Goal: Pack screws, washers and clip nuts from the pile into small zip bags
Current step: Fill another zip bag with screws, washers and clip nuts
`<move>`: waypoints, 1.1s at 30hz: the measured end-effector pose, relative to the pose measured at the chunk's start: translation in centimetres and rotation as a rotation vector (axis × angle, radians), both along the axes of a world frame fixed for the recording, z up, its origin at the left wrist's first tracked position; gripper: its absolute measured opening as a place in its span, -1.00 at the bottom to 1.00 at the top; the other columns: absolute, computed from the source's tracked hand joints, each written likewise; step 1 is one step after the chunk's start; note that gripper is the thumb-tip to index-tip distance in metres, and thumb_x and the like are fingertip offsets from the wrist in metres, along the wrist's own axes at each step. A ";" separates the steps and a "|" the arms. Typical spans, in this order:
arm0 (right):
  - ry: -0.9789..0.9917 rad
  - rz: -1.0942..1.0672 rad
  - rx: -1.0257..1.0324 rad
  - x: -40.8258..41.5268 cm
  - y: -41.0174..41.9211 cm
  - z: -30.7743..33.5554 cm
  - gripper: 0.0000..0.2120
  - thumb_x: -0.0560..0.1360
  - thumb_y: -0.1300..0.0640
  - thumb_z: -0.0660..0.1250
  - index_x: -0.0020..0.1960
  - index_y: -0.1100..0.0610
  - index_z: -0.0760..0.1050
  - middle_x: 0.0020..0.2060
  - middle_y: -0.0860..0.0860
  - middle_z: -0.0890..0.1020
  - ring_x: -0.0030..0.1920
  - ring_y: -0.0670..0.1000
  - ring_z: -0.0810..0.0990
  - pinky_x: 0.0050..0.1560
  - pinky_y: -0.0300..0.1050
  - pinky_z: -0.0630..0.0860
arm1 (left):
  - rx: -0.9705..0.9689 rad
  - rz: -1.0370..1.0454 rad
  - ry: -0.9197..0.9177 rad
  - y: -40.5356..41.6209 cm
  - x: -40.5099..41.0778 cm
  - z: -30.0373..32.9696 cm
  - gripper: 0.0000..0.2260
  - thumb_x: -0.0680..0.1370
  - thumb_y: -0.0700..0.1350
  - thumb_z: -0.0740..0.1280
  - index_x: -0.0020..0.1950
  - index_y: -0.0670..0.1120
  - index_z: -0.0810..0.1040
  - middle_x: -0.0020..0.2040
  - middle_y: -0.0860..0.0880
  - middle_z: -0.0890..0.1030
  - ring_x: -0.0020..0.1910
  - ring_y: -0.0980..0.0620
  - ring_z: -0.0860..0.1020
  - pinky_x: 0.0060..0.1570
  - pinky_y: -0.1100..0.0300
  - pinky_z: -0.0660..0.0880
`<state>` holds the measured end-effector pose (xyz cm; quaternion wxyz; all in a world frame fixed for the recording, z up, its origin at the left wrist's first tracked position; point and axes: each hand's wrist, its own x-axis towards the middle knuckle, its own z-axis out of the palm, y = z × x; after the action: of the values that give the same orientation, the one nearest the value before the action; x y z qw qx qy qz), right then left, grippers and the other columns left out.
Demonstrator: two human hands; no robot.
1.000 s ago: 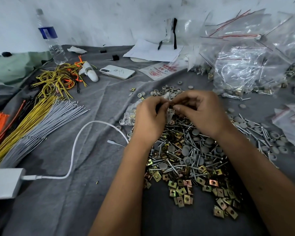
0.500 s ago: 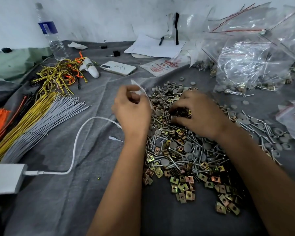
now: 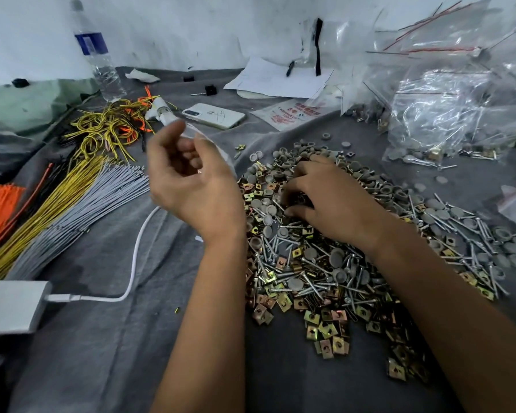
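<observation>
A broad pile (image 3: 334,263) of silver screws, grey round washers and brass clip nuts lies on the grey cloth at centre right. My left hand (image 3: 191,180) is raised left of the pile, palm toward me, and pinches a small clear zip bag (image 3: 218,150) that trails off its fingers, blurred. My right hand (image 3: 328,195) rests on the top of the pile with its fingers curled into the parts; what they hold is hidden.
Filled and empty zip bags (image 3: 447,114) heap at the back right. A phone (image 3: 213,115), papers and a water bottle (image 3: 97,55) lie behind. Yellow, grey and orange cable ties (image 3: 57,201) spread at left, with a white cable (image 3: 137,254) and grey box (image 3: 9,305).
My hands have parted: the left has swung out to the left and up with the bag, and the right has dropped onto the pile.
</observation>
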<state>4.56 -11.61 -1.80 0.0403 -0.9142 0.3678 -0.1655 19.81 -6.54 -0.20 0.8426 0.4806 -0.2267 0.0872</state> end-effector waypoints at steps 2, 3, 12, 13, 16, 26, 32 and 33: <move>0.017 0.003 -0.020 -0.1 -0.1 -0.3 -0.71 0.53 -0.08 0.44 0.21 -0.03 0.63 0.15 -0.04 0.54 0.25 0.01 0.40 0.25 0.04 0.48 | 0.190 -0.006 -0.169 -0.1 0.0 -0.6 -0.80 0.49 -0.30 0.33 0.08 -0.21 0.64 -0.23 -0.10 0.57 -0.30 0.04 0.52 -0.28 0.11 0.50; -0.001 0.006 -0.030 -0.2 -0.1 -0.4 -0.72 0.55 -0.07 0.42 0.21 0.01 0.62 0.15 -0.03 0.55 0.21 -0.01 0.41 0.25 -0.02 0.46 | 0.309 -0.085 -0.260 -0.2 0.0 -0.9 -0.77 0.47 -0.30 0.34 0.10 -0.17 0.64 -0.24 -0.11 0.58 -0.29 -0.02 0.54 -0.26 0.02 0.53; -0.690 -0.026 0.093 -1.9 0.7 0.4 -0.87 0.65 0.18 0.30 0.04 0.24 0.57 -0.23 0.03 0.66 -0.25 -0.10 0.60 -0.22 -0.31 0.52 | 0.924 -0.638 -0.479 -1.0 -1.9 -3.0 -0.81 0.45 -0.24 0.52 0.03 -0.12 0.65 -0.22 -0.02 0.67 -0.25 0.03 0.65 -0.21 0.07 0.64; -0.689 0.002 0.101 -1.8 0.8 0.4 -0.88 0.66 0.20 0.29 0.04 0.25 0.55 -0.23 0.04 0.66 -0.28 -0.08 0.60 -0.21 -0.19 0.55 | 0.917 -0.632 -0.477 -1.0 -1.9 -2.9 -0.86 0.45 -0.22 0.53 -0.02 -0.12 0.67 -0.24 -0.02 0.67 -0.26 0.02 0.65 -0.22 0.06 0.63; -0.614 0.068 0.107 -1.5 0.9 0.2 -0.90 0.67 0.20 0.26 0.05 0.24 0.48 -0.18 0.05 0.68 -0.32 -0.10 0.58 -0.22 0.02 0.53 | 0.875 -0.608 -0.400 -1.0 -2.0 -3.0 -0.94 0.47 -0.21 0.52 -0.14 -0.09 0.67 -0.31 -0.04 0.66 -0.29 -0.07 0.66 -0.27 0.01 0.60; -0.434 0.007 0.074 -1.3 0.3 -0.4 -0.86 0.66 0.06 0.24 0.11 0.12 0.47 -0.18 -0.02 0.67 -0.23 -0.05 0.64 -0.18 0.03 0.60 | 0.579 -0.438 -0.199 -0.9 -1.9 -2.3 -0.81 0.41 -0.34 0.45 -0.17 -0.04 0.63 -0.33 0.04 0.64 -0.40 0.18 0.56 -0.36 0.33 0.47; -0.419 -0.014 0.008 -0.9 0.3 -0.4 -0.84 0.58 0.02 0.41 0.11 0.07 0.61 -0.16 0.01 0.72 -0.20 -0.03 0.66 -0.09 -0.02 0.59 | 0.499 -0.425 -0.224 -0.6 -2.5 -1.9 -0.75 0.41 -0.34 0.46 -0.20 0.03 0.60 -0.33 0.09 0.62 -0.37 0.18 0.57 -0.34 0.33 0.49; -0.434 -0.014 0.017 -0.8 0.2 -0.4 -0.84 0.58 0.03 0.42 0.11 0.07 0.63 -0.14 0.00 0.73 -0.19 -0.04 0.67 -0.08 -0.04 0.58 | 0.488 -0.431 -0.202 -0.6 -2.5 -1.8 -0.73 0.41 -0.36 0.46 -0.21 0.04 0.59 -0.35 0.13 0.61 -0.38 0.20 0.56 -0.34 0.33 0.48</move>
<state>3.73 -11.39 -2.20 0.1253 -0.8541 0.3582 -0.3556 17.35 -7.11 -2.04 0.6751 0.5981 -0.4196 -0.1026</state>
